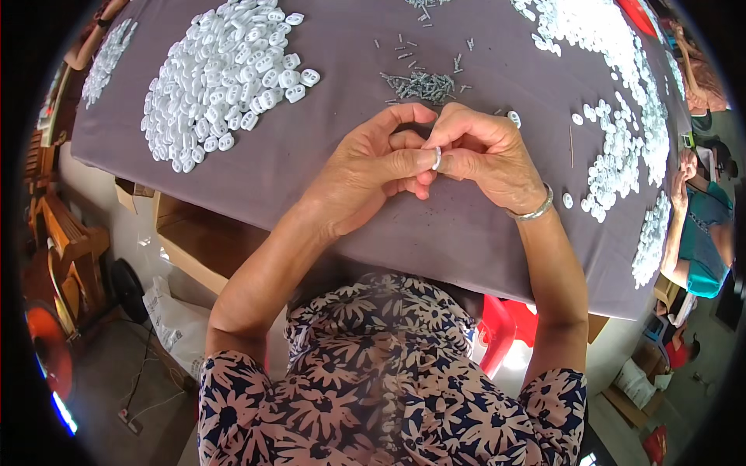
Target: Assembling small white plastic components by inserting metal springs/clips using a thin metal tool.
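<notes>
Small white piece: between both hands, above the table toward its near edge.
Left hand: thumb and fingers pinching the piece.
Right hand: fingertips closed on its other side.
Handling: probably light, stiff, slick; best gripped by the rim.
White pile: toward the left edge; rounded, plastic-looking.
Grey pieces: beyond the hands; slim, metallic-looking.
Cloth: matte, softly creased.

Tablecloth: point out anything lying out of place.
Slightly odd: one white piece lies alone just beyond the right hand, and another white piece sits apart from the right-side white pile. Small grey pieces are strewn around their heap. All look stray, separated from their groups.
</notes>
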### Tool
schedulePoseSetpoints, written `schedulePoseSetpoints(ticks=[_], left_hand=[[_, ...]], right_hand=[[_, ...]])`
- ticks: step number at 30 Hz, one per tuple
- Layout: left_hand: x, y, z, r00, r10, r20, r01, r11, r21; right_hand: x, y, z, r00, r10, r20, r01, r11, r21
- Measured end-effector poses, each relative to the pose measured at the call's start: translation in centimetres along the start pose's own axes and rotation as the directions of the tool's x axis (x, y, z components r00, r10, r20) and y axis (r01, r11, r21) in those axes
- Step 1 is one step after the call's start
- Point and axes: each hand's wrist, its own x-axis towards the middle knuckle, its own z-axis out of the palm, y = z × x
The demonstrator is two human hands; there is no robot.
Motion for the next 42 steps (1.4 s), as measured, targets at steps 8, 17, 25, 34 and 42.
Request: schedulePoseSetpoints(ticks=[8,17,25,34,42], left_hand=[[-0.2,-0.3,0.2,0.911,0.392,-0.131,-0.312,0.860,0.403],[-0.1,-0.8,-0.2,0.900,0.421,-0.115,-0.328,0.827,0.457],[0.0,-1.0,-0.4,0.889,0.447,-0.105,-0.356,0.816,0.456],[-0.3,-0.1,-0.8,0.899,0.411,-0.151,-0.257,0.774,0.578],[-0.2,-0.2,-0.1,0.912,0.378,-0.159,-0.206,0.758,0.619]], right_hand=[[0.0,0.3,-0.1,0.969,-0.054,-0.243,-0.037,0.934,-0.355],[-0.1,0.5,0.3,0.972,-0.067,-0.225,-0.035,0.907,-0.420],[-0.2,0.5,0.3,0.976,-0.075,-0.207,-0.016,0.914,-0.405],[-1.1,-1.9,-6.6,0.808,-0.382,-0.448,-0.030,0.733,-0.680],[-1.6,-2.6,-6.8,0.955,-0.222,-0.195,-0.084,0.429,-0.900]])
